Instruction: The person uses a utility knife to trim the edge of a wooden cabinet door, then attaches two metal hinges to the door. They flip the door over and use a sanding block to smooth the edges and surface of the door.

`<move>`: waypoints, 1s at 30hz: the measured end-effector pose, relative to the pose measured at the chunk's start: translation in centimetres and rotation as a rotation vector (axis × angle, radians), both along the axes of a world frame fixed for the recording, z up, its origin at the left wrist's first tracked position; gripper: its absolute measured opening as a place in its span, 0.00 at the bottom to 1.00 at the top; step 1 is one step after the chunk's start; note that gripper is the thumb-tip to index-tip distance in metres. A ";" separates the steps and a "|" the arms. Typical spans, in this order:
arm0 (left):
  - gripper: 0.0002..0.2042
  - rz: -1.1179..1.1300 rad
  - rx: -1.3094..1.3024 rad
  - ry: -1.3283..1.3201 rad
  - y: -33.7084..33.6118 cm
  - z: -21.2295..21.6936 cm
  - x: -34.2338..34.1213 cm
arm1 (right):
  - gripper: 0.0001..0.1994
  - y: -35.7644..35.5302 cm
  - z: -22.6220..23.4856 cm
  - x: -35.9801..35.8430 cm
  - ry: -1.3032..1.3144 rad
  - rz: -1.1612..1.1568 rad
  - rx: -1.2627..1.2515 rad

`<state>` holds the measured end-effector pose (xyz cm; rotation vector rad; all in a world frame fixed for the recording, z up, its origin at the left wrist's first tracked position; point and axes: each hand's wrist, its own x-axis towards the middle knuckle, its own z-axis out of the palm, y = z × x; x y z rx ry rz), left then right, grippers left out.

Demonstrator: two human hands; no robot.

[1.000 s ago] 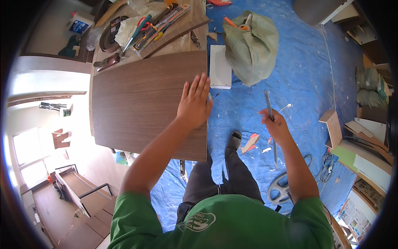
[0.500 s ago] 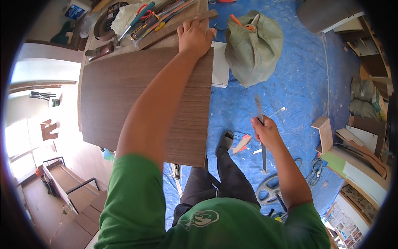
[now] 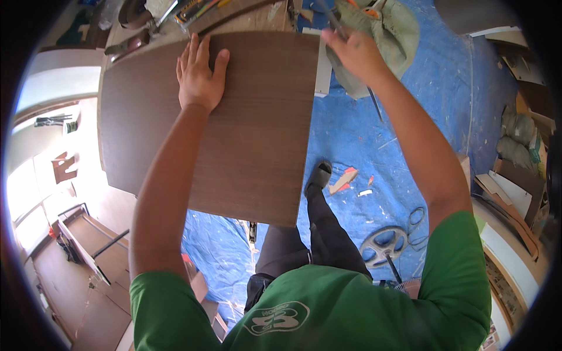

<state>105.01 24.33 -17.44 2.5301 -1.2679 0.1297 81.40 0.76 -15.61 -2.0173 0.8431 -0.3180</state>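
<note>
A dark brown wood-grain panel lies in front of me, its near edge by my thighs. My left hand rests flat on its far part, fingers spread toward the far edge. My right hand is raised beside the panel's far right corner, closed around a long, narrow metal flat file. The file slants, one end up beyond the hand and the other pointing down toward me. Motion blurs its upper end, and I cannot tell whether it touches the panel.
Beyond the panel, a worktop holds packaged tools and a hand plane. A grey-green sack with orange-handled tools stands on the blue floor sheet. A spoked wheel and offcuts lie near my feet; boards lean at right.
My left hand has moved from the wooden strip at the far right onto the panel, further left. My right hand has lifted the file up and away, toward the panel's far right corner.
</note>
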 end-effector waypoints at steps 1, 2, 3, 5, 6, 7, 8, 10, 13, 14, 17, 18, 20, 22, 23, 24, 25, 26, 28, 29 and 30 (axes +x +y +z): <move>0.33 -0.001 -0.025 0.022 -0.2 -0.1 0.0 | 0.20 -1.2 -0.2 1.0 0.095 -0.025 0.149; 0.33 -0.014 -0.019 -0.004 -0.1 -0.3 0.0 | 0.20 -1.8 -0.9 2.0 0.190 -0.047 0.302; 0.34 -0.016 -0.010 -0.004 0.0 -0.2 0.0 | 0.20 -1.9 -1.7 2.4 0.198 -0.060 0.301; 0.35 -0.020 0.001 -0.010 0.0 -0.2 0.4 | 0.19 -1.7 -3.0 3.1 0.205 -0.085 0.293; 0.33 -0.009 -0.016 -0.025 0.2 -0.6 0.7 | 0.26 -1.2 -3.1 3.3 0.047 -0.098 0.367; 0.33 -0.008 -0.019 -0.029 0.5 -0.7 0.8 | 0.26 -0.4 -2.7 3.3 0.037 -0.088 0.291; 0.33 -0.007 -0.022 -0.033 0.7 -0.8 1.0 | 0.26 0.6 -2.3 2.9 0.026 -0.078 0.215; 0.34 -0.009 -0.018 -0.046 0.1 -0.2 0.6 | 0.23 2.0 -1.9 2.0 -0.031 -0.066 0.173; 0.30 0.048 0.057 0.026 -0.5 1.6 -1.1 | 0.17 2.1 -2.1 1.8 -0.066 -0.150 0.497; 0.30 0.047 0.048 0.022 -0.5 1.4 -1.1 | 0.18 2.5 -2.4 1.4 -0.085 -0.142 0.511; 0.30 0.044 0.037 0.010 -0.4 1.5 -0.9 | 0.19 5.0 -2.6 -0.5 -0.129 -0.136 0.581; 0.30 0.042 0.036 0.008 -0.4 1.6 -0.9 | 0.19 6.2 -2.1 -1.2 -0.125 -0.151 0.626; 0.30 0.043 0.034 0.006 -0.3 1.5 -0.9 | 0.19 8.7 -1.8 -2.5 -0.119 -0.182 0.750; 0.30 0.042 0.034 0.006 -0.3 1.7 -1.0 | 0.17 10.7 -1.5 -4.4 -0.041 -0.129 0.763; 0.30 0.044 0.036 0.005 -0.2 1.7 -1.0 | 0.16 11.8 -1.5 -5.3 -0.001 -0.100 0.771; 0.30 0.039 0.031 0.007 -0.4 1.7 -1.1 | 0.16 13.1 -1.4 -6.8 0.015 -0.046 0.722; 0.30 0.034 0.027 0.007 -0.5 1.6 -1.1 | 0.16 14.5 -1.5 -8.3 0.031 0.009 0.674; 0.30 0.030 0.025 0.006 -0.6 1.6 -1.1 | 0.16 15.4 -1.4 -9.2 0.045 0.064 0.628; 0.30 0.030 0.028 0.006 -0.6 1.5 -1.1 | 0.15 14.8 -0.5 -10.3 0.128 0.047 0.609; 0.30 0.031 0.032 0.007 -0.5 1.5 -1.0 | 0.15 14.1 0.0 -10.6 0.170 0.041 0.600; 0.30 0.040 0.039 0.006 -0.2 1.6 -1.1 | 0.18 12.8 0.7 -10.0 0.060 -0.051 0.713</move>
